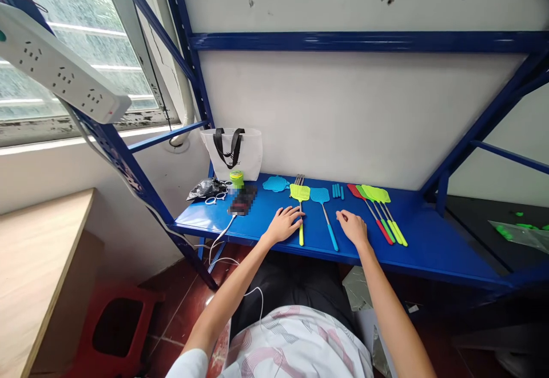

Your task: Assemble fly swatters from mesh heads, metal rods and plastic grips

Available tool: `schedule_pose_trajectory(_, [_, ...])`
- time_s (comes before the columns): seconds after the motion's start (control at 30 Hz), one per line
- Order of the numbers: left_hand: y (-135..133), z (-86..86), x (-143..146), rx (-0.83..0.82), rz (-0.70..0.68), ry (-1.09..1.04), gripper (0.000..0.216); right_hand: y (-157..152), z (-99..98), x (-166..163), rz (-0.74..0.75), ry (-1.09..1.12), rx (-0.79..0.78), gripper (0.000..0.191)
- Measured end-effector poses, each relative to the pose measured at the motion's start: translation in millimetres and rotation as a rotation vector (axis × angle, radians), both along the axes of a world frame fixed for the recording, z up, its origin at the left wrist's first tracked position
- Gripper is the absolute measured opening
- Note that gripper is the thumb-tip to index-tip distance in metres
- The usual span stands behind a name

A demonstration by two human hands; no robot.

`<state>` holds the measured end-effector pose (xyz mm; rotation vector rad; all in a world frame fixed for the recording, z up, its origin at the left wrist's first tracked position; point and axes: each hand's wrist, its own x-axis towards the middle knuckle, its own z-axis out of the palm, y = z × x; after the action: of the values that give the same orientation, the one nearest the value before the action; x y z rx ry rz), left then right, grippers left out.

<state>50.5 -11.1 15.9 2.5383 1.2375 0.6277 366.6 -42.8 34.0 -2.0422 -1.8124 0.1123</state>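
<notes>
My left hand (284, 225) lies on the blue shelf top (266, 232) with its fingers spread. Its fingertips touch the shaft of a yellow-green fly swatter (300, 192). Between my hands lies a blue fly swatter (319, 196), apart from both. My right hand (352, 226) rests to the right of it, fingers curled in; nothing shows in them. Several more fly swatters (377, 195), red, green and yellow-green, lie side by side farther right. Behind are loose blue swatter heads (275, 183), thin metal rods (299, 179) and short blue pieces (338, 191).
A white bag (253, 155) with black handles stands at the back left. Near it are a green-lidded tub (237, 178), scissors (215, 198), a black plastic bag (205, 189) and a phone (242, 201) on a white cable. Blue metal posts (467, 132) frame the shelf.
</notes>
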Motion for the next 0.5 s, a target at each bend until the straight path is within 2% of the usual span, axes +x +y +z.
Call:
schedule_pose_trajectory(0.13, [5.7, -0.4, -2.3, -0.003, -0.002, -0.052, 0.054, -4.5, -3.2, -7.7, 0.065, -0.133, 0.016, 0.039])
schedule_pose_trajectory(0.27, [16.0, -1.7, -11.4, 0.018, 0.035, -0.128, 0.054, -7.1, -0.4, -9.5, 0.071, -0.140, -0.006, 0.039])
schedule_pose_trajectory(0.4, [21.8, -8.0, -16.9, 0.075, 0.141, -0.059, 0.046, -7.4, 1.3, -8.7, 0.105, -0.128, -0.001, 0.039])
schedule_pose_trajectory(0.5, [21.4, -12.1, -16.2, 0.078, 0.136, -0.013, 0.045, -8.4, 2.5, -10.4, 0.101, -0.130, 0.000, 0.040])
